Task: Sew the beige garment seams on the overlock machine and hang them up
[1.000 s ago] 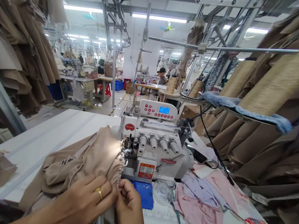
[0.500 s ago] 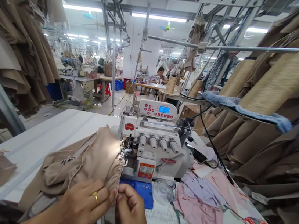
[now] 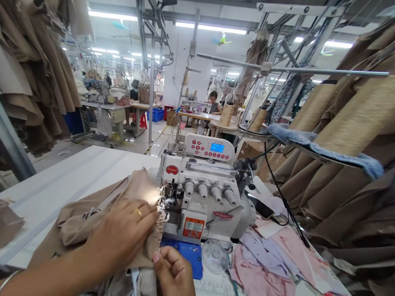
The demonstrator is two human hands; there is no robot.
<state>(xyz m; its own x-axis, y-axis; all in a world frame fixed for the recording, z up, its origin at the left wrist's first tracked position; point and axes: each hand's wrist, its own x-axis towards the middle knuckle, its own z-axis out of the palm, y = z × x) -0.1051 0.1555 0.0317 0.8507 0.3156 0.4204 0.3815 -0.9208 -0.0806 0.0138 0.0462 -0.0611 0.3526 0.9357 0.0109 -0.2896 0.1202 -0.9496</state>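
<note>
Factory hall (image 3: 197, 45) stretches away under long fluorescent ceiling lights (image 3: 210, 28), with metal rack frames (image 3: 151, 58) rising on both sides. Tan garments (image 3: 24, 45) hang in dense rows at the left, and more tan garments (image 3: 346, 188) crowd the right beside large beige thread cones (image 3: 368, 110). Far off, a co-worker (image 3: 212, 108) sits at a sewing table (image 3: 194, 116), near a blue crate (image 3: 157, 115).

Nearer, a white work table (image 3: 71, 184) carries a white overlock sewing machine (image 3: 200, 192) with a lit control panel (image 3: 209, 147). Pink and lilac fabric pieces (image 3: 260, 279) lie to the right of the machine, and a clear round disc (image 3: 214, 257) and a blue pad (image 3: 187, 257) sit just in front of it.

Beige fabric (image 3: 142, 187) lies bunched on the table, its gathered edge (image 3: 159, 231) running up to the presser foot (image 3: 165, 197). The left hand (image 3: 117, 237), wearing a gold ring (image 3: 138, 212) and with a thin bangle (image 3: 5, 282) on its wrist, presses flat on the fabric with fingers together, fingertips just beside the foot. The right hand (image 3: 174, 282) is curled, its thumb and fingers pinching the lower fold of the cloth in front of the machine.
</note>
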